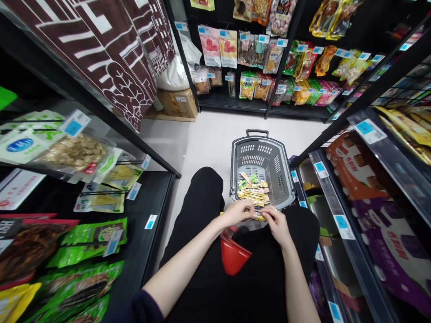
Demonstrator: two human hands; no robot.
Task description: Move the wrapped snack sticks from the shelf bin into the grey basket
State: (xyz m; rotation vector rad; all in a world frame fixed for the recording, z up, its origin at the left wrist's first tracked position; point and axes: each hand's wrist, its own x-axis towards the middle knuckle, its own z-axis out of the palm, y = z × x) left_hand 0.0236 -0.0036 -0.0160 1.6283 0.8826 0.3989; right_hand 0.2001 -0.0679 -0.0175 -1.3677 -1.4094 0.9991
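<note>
Two bare hands meet over a pair of knees in black trousers [202, 202] in a narrow shop aisle, both pinching one small yellow packet [260, 218]. The left hand [237, 211] closes its fingers over the packet's left end, and the right hand [276, 224] grips the other end with fingers curled tight. The packet lies flat between them, its long axis running side to side across the view. Most of it is hidden under the fingers, so which end is the top cannot be told.

Just beyond the hands, a grey plastic basket [261, 154] stands on the pale floor [208, 139], its long axis pointing away from the person and its handle at the far end. A loose pile of sachets [253, 192], yellow with a few green, lies in the near end of the basket, most of them crosswise to its length. Below the hands, between the knees, sits a red container [232, 255], partly covered by the left wrist.

Black shelving lines both sides. Green snack bags [90, 237] hang on the left and purple bags [397, 242] fill the right. A brown and white patterned curtain [111, 54] hangs at upper left, with a cardboard box [178, 103] on the floor beyond it.
</note>
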